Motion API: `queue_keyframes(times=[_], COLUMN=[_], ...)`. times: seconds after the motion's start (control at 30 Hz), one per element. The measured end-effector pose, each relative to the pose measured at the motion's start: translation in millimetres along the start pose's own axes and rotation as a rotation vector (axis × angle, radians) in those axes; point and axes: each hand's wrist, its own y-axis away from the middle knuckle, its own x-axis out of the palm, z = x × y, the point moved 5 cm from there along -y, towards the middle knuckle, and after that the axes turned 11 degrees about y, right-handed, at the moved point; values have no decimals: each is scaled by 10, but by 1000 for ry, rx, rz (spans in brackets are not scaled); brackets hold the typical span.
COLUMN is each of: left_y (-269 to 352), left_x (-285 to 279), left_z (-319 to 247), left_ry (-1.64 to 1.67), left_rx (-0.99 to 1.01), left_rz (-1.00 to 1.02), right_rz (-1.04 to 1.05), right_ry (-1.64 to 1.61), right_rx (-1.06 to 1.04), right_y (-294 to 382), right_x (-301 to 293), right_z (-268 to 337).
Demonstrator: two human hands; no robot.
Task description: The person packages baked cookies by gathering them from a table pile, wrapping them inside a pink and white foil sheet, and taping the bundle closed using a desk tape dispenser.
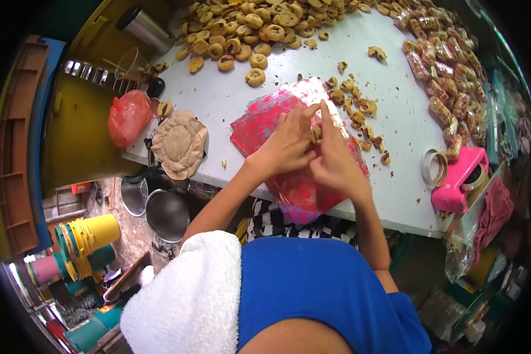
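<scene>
My left hand and my right hand meet over a fanned stack of red-patterned plastic wrapper sheets. Between them, partly hidden by my fingers, they grip a small bunch of round filled cookies. The index fingertips come together at the far side of the bunch, and the thumbs lie on the near side. Whether the top sheet is also pinched cannot be made out. Broken cookie pieces lie just right of the stack, whose near end hangs past the table edge.
A large heap of filled cookies covers the table's far side. Wrapped cookie rolls are piled at right, above a pink tape dispenser and tape rolls. At left are a beige cloth cover and a red plastic bag.
</scene>
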Motion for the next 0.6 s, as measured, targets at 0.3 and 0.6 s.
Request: queue_keyframes(times=[0.3,0.6], left_y=[-20,382], left_x=[34,-336], left_z=[174,218], left_ry=[397,440], left_rx=[-434,-239], left_rz=[85,-44], right_rz=[-110,-8], right_ry=[101,247], right_rx=[-212,-85], right_y=[5,-117], right_x=[277,229], right_z=[0,118])
